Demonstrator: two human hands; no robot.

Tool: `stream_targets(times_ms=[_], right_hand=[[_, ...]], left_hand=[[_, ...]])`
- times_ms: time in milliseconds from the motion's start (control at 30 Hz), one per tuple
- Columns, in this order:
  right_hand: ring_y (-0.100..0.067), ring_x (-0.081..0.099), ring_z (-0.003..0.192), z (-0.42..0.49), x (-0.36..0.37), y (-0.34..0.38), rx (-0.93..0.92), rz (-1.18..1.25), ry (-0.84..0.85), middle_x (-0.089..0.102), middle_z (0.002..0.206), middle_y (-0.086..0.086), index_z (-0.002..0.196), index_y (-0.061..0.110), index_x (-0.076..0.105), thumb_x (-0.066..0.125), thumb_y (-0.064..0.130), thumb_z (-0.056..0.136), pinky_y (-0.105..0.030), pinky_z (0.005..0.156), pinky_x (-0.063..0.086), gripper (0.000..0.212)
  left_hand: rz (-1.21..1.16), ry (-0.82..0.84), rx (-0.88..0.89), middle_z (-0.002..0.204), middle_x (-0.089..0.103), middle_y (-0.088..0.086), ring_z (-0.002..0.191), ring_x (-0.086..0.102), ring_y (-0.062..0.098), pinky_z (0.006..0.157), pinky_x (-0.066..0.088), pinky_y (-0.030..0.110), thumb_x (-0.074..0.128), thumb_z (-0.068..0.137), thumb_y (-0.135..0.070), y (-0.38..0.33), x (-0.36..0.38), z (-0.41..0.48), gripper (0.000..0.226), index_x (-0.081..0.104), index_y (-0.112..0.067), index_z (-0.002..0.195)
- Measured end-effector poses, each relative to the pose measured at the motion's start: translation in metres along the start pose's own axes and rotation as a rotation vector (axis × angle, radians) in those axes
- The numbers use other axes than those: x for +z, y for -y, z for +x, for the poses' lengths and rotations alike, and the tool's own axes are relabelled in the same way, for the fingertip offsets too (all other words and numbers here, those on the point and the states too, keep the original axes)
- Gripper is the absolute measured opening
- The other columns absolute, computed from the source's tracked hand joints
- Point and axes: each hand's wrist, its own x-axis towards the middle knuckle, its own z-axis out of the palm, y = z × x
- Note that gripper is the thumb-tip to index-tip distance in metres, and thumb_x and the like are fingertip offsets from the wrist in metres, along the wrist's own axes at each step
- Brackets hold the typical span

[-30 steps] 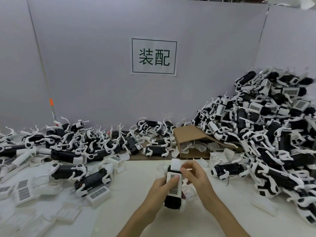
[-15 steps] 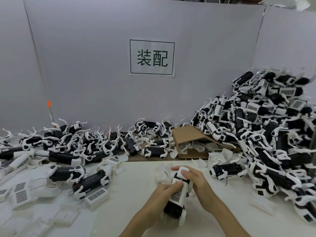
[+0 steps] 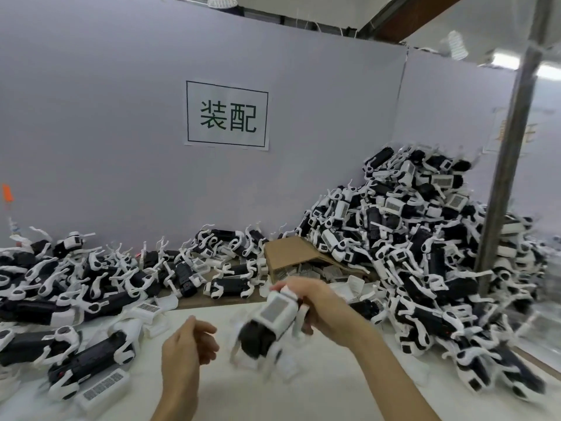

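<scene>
The right hand (image 3: pixel 321 308) grips a blurred toy dog (image 3: pixel 270 322) below the wall sign (image 3: pixel 227 116) reading "装配", while beside the dog the left hand (image 3: pixel 188 344) hangs loosely curled, holding nothing.

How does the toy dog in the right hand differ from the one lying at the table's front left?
The held black-and-white plastic toy dog is tilted in the grip of the right hand; the front-left black-and-white toy dog lies on the white table. The held dog wears a white grilled cover; the lying dog's body is bare black, a similar cover beside it. Both have white legs.
</scene>
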Motion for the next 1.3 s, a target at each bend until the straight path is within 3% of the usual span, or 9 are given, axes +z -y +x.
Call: stream_targets(times_ms=[133,267,467,667,800,933,1100,1167,1300], right_hand=[[-0.025,0.072,0.094,0.028,-0.058,0.121,-0.456,0.654,-0.369,0.069,0.114,-0.016,0.125,0.007,0.066,0.054,0.034,0.099,-0.034,0.075,0.061,0.039],[-0.031,0.067,0.11,0.044,-0.087,0.198,-0.439,0.337,-0.615,0.054,0.137,-0.017,0.15,0.012,0.034,0.04,0.032,0.108,-0.042,0.09,0.055,0.047],[-0.02,0.07,0.081,0.045,-0.06,0.149,-0.304,-0.248,-0.458,0.063,0.125,-0.016,0.131,0.01,0.056,0.047,0.021,0.105,-0.031,0.075,0.054,0.03],[-0.009,0.059,0.096,0.069,-0.048,0.035,0.137,-0.832,-0.176,0.057,0.138,-0.003,0.142,0.018,0.048,0.061,0.034,0.098,-0.013,0.074,0.05,0.048],[-0.03,0.035,0.144,0.075,-0.045,-0.033,0.371,-1.036,-0.095,0.032,0.159,-0.009,0.154,0.015,0.028,0.068,0.055,0.087,-0.045,0.114,0.036,0.088],[-0.027,0.025,0.149,0.069,-0.042,-0.078,0.512,-1.08,-0.082,0.02,0.165,-0.006,0.159,0.02,0.016,0.06,0.067,0.086,-0.048,0.119,0.027,0.097],[-0.027,0.049,0.13,0.068,-0.029,-0.101,0.513,-1.103,-0.12,0.045,0.149,-0.005,0.147,0.024,0.039,0.058,0.06,0.09,-0.045,0.108,0.039,0.07],[-0.024,0.054,0.122,0.067,-0.026,-0.101,0.484,-1.113,-0.135,0.048,0.145,-0.002,0.137,0.024,0.049,0.059,0.056,0.09,-0.043,0.103,0.043,0.057],[-0.018,0.056,0.112,0.06,-0.019,-0.106,0.38,-1.079,-0.191,0.054,0.128,0.009,0.114,0.023,0.059,0.062,0.05,0.091,-0.041,0.097,0.046,0.036]], left_hand=[[-0.012,0.028,-0.012,0.045,0.056,0.012,0.047,0.046,0.025,0.053,0.034,0.032,0.041,0.105,-0.019,0.001,0.006,0.001,0.047,0.063,0.004,0.07],[0.011,0.066,0.019,0.047,0.057,0.014,0.051,0.047,0.027,0.054,0.035,0.033,0.04,0.106,-0.018,0.003,0.012,-0.004,0.048,0.063,0.006,0.071],[0.041,0.072,0.05,0.049,0.058,0.015,0.048,0.047,0.026,0.052,0.033,0.032,0.041,0.105,-0.017,0.002,0.013,-0.01,0.048,0.065,0.007,0.071],[0.056,0.055,0.034,0.05,0.059,0.013,0.049,0.047,0.026,0.055,0.034,0.033,0.041,0.106,-0.019,-0.001,0.013,-0.01,0.048,0.065,0.004,0.071],[0.044,0.029,0.033,0.05,0.059,0.011,0.048,0.048,0.023,0.055,0.036,0.034,0.041,0.105,-0.02,-0.002,0.012,-0.013,0.047,0.065,0.002,0.072],[0.031,0.023,0.0,0.053,0.06,0.008,0.049,0.049,0.021,0.055,0.036,0.033,0.042,0.105,-0.02,-0.002,0.012,-0.014,0.044,0.065,0.0,0.073],[0.336,-0.286,0.418,0.09,0.068,-0.004,0.092,0.06,0.028,0.073,0.041,0.033,0.059,0.095,-0.015,-0.01,0.004,-0.015,0.006,0.064,-0.018,0.095],[0.619,-0.562,0.647,0.113,0.064,0.005,0.108,0.053,0.033,0.088,0.037,0.045,0.068,0.085,-0.008,-0.015,-0.011,-0.007,0.027,0.064,-0.014,0.11],[0.84,-0.679,0.388,0.142,0.05,0.018,0.133,0.04,0.039,0.109,0.026,0.058,0.072,0.079,-0.013,-0.016,-0.047,0.016,0.056,0.056,-0.01,0.132]])
